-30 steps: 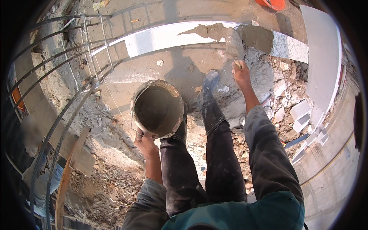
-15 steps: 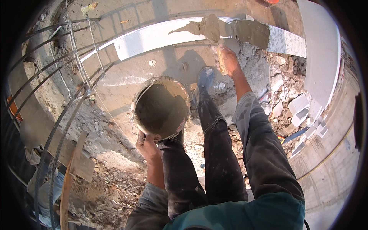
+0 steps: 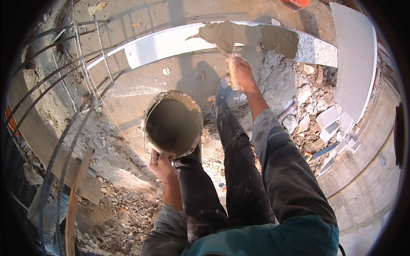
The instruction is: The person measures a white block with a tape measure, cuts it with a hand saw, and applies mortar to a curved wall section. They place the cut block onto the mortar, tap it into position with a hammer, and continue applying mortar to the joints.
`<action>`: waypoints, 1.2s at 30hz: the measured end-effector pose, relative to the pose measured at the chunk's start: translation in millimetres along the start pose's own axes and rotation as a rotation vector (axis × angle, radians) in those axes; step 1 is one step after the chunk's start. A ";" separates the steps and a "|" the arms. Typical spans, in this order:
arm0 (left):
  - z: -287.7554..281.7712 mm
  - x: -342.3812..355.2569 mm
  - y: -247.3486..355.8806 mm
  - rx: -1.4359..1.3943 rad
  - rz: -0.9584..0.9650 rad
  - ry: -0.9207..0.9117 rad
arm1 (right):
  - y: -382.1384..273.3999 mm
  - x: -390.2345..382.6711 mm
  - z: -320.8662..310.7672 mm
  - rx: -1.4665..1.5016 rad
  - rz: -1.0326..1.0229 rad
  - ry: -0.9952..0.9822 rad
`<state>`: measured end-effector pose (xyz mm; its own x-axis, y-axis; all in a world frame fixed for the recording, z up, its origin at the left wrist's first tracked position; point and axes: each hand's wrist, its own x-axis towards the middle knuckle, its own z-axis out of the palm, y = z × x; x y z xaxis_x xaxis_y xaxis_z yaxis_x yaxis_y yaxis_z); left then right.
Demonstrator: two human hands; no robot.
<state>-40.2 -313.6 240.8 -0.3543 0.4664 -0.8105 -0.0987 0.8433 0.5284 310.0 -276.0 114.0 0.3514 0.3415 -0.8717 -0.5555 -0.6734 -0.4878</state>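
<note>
My right hand (image 3: 242, 74) is closed round the wooden handle of a trowel (image 3: 233, 73). The trowel's blade is coated in mortar and lies against the wet grey mortar (image 3: 277, 37) spread on a long white slab (image 3: 166, 45). Near my left knee, my left hand (image 3: 163, 166) grips the lower rim of a bucket (image 3: 197, 123). Grey mortar (image 3: 173, 123) fills part of the bucket, which tilts slightly. A thin wire handle hangs down the bucket's left side.
Rusty steel bars (image 3: 64, 72) curve along the left, beside a wooden board (image 3: 79, 200). Broken rubble (image 3: 314, 91) lies at the right, under a large pale panel (image 3: 354, 59). An orange container (image 3: 299, 2) shows at the far edge. Another person's blue clothing (image 3: 60, 217) appears lower left.
The trowel has moved left along the slab, drawing the mortar flatter and leftward. The bucket and my left hand have shifted slightly left, and the bucket's inside now looks more shaded.
</note>
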 end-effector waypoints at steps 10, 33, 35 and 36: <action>11.9 -2.0 16.7 -0.020 -0.059 0.036 | 88.3 4.3 0.9 -0.843 -0.618 0.164; 49.8 -32.2 49.6 0.083 0.246 -0.085 | 7.9 -116.3 18.6 -1.758 -0.565 -0.571; 51.7 -33.2 53.9 0.153 0.304 -0.060 | 13.7 -121.5 38.3 -1.761 -0.450 -0.672; 53.5 -31.6 54.1 0.188 0.332 -0.049 | 11.5 -126.4 44.6 -1.753 -0.398 -0.728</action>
<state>15.5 -268.4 281.4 -0.2934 0.7304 -0.6168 0.1876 0.6767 0.7120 225.6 -297.7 216.5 -0.3403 0.4699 -0.8145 0.8794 -0.1477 -0.4526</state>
